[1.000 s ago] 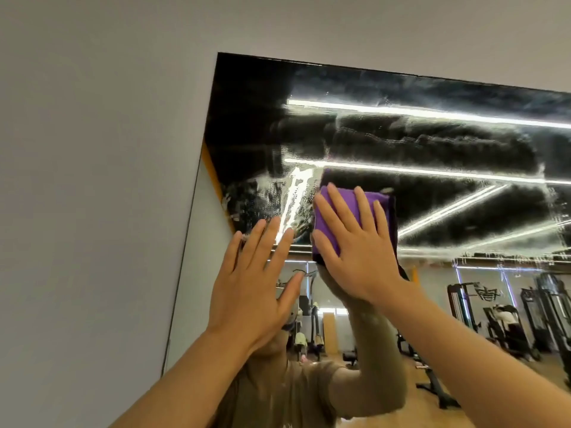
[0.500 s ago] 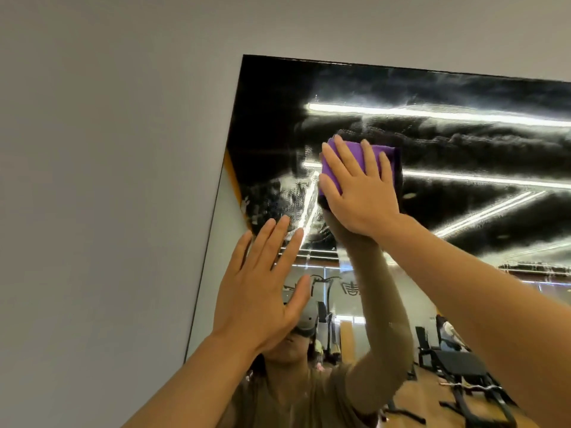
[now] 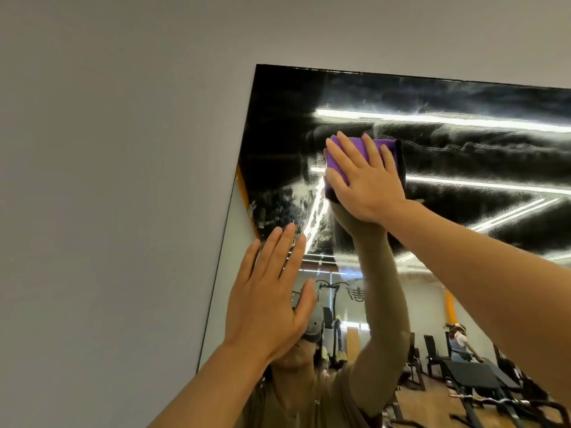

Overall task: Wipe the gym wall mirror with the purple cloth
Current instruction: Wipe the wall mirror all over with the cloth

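A: Where is the purple cloth (image 3: 336, 159) at this moment?

B: High on the wall mirror (image 3: 278, 125), not far below its top edge and near the upper left corner. It looks folded into a pad, lying flat against the glass.

A: And the hands?

B: The right hand (image 3: 366, 180) lies over the cloth with straight, spread fingers, pressing it onto the glass. Nothing is curled round it; the palm and fingers simply pin it there. The left hand (image 3: 268, 304) is lower and to the left, fingers straight and close together, palm toward the mirror. I cannot tell whether it touches the glass. The 2 hands are well apart.

A: What does the glass look like around the cloth?

B: Hazy streaks and smears run across the dark upper part, most plainly to the right of the cloth and below it on the left.

A: Anything else?

B: A plain grey wall (image 3: 108, 211) frames the mirror on the left and above. The reflection shows bright ceiling light strips (image 3: 432, 118), the person's own raised arm, and gym machines (image 3: 469, 378) on a wooden floor at the lower right.
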{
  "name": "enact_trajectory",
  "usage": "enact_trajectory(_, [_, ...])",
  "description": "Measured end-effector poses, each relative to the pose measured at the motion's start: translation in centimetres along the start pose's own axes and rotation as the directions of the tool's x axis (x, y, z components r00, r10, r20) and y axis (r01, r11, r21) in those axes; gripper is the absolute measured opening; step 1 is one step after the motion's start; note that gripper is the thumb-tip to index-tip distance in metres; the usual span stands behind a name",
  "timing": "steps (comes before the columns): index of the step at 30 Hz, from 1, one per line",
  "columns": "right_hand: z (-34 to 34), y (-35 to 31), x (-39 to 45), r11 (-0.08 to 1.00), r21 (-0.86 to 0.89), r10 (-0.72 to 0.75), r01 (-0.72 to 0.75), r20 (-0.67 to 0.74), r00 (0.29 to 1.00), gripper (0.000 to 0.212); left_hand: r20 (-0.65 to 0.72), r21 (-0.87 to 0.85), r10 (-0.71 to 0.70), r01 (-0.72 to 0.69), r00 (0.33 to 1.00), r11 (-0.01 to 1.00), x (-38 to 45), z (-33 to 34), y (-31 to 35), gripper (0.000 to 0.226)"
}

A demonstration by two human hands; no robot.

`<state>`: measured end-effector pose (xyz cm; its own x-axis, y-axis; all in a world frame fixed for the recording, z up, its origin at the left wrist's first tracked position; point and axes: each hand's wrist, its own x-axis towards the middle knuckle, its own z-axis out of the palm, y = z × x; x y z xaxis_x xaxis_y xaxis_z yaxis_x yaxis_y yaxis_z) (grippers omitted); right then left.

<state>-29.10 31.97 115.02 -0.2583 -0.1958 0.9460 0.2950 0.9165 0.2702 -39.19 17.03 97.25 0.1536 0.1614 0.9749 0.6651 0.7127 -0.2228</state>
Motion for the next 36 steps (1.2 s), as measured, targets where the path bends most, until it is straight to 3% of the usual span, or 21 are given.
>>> enact_trajectory(3, [0.4,-1.3,-1.7,0.999,0.033,-0.004,0.005,-0.026,1.0,0.068,0.022,0.001,-0.003,0.003,1.0,1.0,0.1,0.0,0.0,0.065])
enact_trajectory(8, [2.0,-1.7,-10.6,0.946,0.022,-0.324,0.324,0.023,0.946,0.058,0.049,0.015,-0.014,0.013,0.999,1.0,-0.2,-0.1,-0.4,0.068])
enact_trajectory(12, [1.5,0.5,-8.1,0.896,-0.019,-0.442,0.445,0.08,0.894,0.058,0.04,-0.003,-0.031,0.031,0.999,1.0,-0.8,-0.4,-1.0,0.07])
enact_trajectory(14, [0.8,1.4,-5.1,0.923,-0.034,-0.382,0.383,0.04,0.923,0.059,0.028,-0.002,-0.028,0.028,0.999,1.0,-0.8,-0.5,-1.0,0.07])
enact_trajectory(18, [-0.2,1.5,-0.7,0.998,0.016,-0.066,0.066,0.014,0.998,0.065,0.027,-0.024,-0.024,0.025,0.999,0.999,-0.9,-0.5,-1.3,0.07])
enact_trajectory(20, [0.1,0.4,-1.5,0.999,0.033,-0.035,0.035,-0.011,0.999,0.066,0.026,-0.022,-0.03,0.031,0.999,0.999,-1.0,-0.6,-1.5,0.069])
enact_trajectory(23, [1.2,-1.5,-6.5,0.975,0.024,-0.222,0.222,-0.028,0.975,0.062,0.036,-0.026,-0.038,0.039,0.999,0.999,-1.1,-0.6,-1.4,0.07])
enact_trajectory(26, [1.8,-1.8,-10.5,0.905,0.004,-0.426,0.426,0.033,0.904,0.057,0.028,-0.047,-0.044,0.046,0.999,0.998,-1.2,-0.8,-1.4,0.07])
enact_trajectory(30, [1.0,0.3,-8.6,0.804,-0.014,-0.59,0.595,0.108,0.8,0.058,0.035,-0.05,-0.03,0.031,0.999,0.998,-1.6,-0.8,-2.0,0.069])
enact_trajectory(32, [0.5,0.8,-5.6,0.849,-0.011,-0.526,0.528,0.079,0.847,0.059,0.027,-0.05,-0.028,0.029,0.999,0.998,-1.7,-0.7,-2.1,0.071])
enact_trajectory(34, [0.1,0.8,-2.5,0.938,-0.015,-0.346,0.346,0.018,0.938,0.062,0.024,-0.065,-0.036,0.037,0.999,0.997,-1.7,-0.7,-2.1,0.071])
enact_trajectory(36, [0.3,-0.4,-0.9,0.985,-0.015,-0.17,0.17,-0.023,0.985,0.068,0.019,-0.086,-0.049,0.05,0.999,0.995,-1.7,-0.8,-2.2,0.071])
